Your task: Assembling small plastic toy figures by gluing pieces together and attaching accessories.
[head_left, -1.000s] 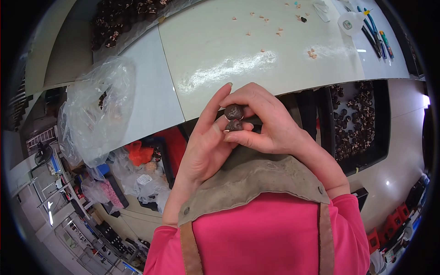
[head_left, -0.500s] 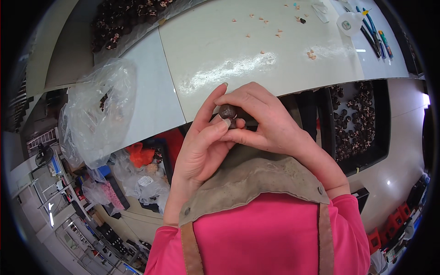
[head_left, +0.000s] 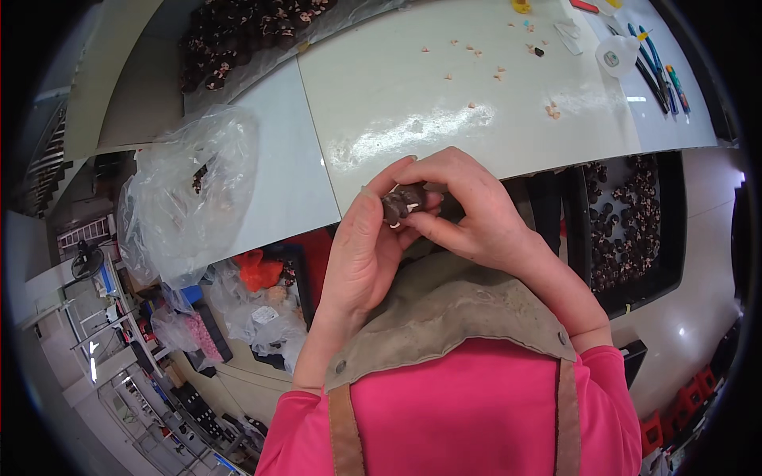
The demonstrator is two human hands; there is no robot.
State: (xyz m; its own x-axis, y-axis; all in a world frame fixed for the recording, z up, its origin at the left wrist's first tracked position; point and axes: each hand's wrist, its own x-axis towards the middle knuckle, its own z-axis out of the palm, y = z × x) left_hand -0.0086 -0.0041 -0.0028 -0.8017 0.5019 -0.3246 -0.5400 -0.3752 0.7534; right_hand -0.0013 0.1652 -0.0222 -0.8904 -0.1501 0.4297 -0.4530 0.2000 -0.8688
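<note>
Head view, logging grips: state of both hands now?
Left hand: partly curled at the small dark-brown piece; grip cannot be told.
Right hand: closed, holding that piece.

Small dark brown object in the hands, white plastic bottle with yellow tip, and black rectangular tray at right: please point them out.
Small dark brown object (head_left: 405, 196), head view: its visible middle.
White plastic bottle with yellow tip (head_left: 619, 55), head view: its body.
Black rectangular tray (head_left: 671, 222), head view: its right wall.

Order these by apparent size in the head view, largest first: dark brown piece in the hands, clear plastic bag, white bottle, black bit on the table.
1. Clear plastic bag
2. White bottle and dark brown piece: too alike to rank; the piece is partly covered
3. Black bit
</note>
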